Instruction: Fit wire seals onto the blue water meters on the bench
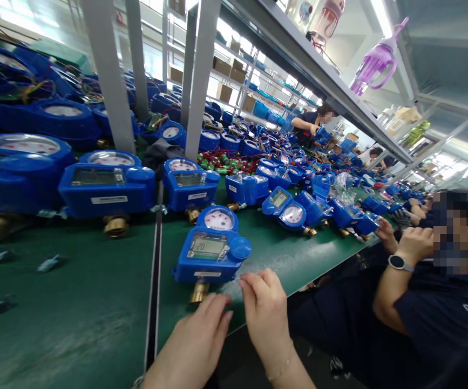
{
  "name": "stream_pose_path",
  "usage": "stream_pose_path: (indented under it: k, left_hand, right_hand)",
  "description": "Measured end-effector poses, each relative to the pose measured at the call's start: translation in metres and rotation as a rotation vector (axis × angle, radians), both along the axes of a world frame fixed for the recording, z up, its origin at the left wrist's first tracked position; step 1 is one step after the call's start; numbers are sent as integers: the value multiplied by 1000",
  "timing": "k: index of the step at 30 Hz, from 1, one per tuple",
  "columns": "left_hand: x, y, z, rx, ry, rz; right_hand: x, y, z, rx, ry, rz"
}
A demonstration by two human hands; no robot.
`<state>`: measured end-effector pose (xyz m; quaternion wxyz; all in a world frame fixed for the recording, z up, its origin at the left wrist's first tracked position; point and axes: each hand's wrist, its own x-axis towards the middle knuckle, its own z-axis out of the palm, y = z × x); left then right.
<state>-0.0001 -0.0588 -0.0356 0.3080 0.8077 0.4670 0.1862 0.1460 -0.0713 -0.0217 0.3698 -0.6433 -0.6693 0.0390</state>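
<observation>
A blue water meter (211,248) with a lit display and a round dial lies on the green bench in front of me, its brass fitting (199,293) pointing towards me. Just right of that fitting, my left hand (197,337) has its thumb and fingers closed together. My right hand (266,308) makes a pinch close to the meter's lower right corner. Whatever either fingertip grip holds is too small or hidden to make out. Small pale-blue seals (49,262) lie on the bench to the left.
More blue meters (107,183) line the bench behind, with wired ones piled farther back. Grey posts (203,81) carry an overhead shelf with bottles. A dark seam (154,302) crosses the green bench (75,302). Close on my right sits a co-worker (432,313) with raised hands.
</observation>
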Motion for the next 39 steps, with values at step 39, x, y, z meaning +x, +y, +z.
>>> stream_pose_path:
  k: [39]
  left_hand:
    - [-21, 15, 19, 572, -52, -680]
  right_hand:
    - [23, -21, -33, -140, 740, 181]
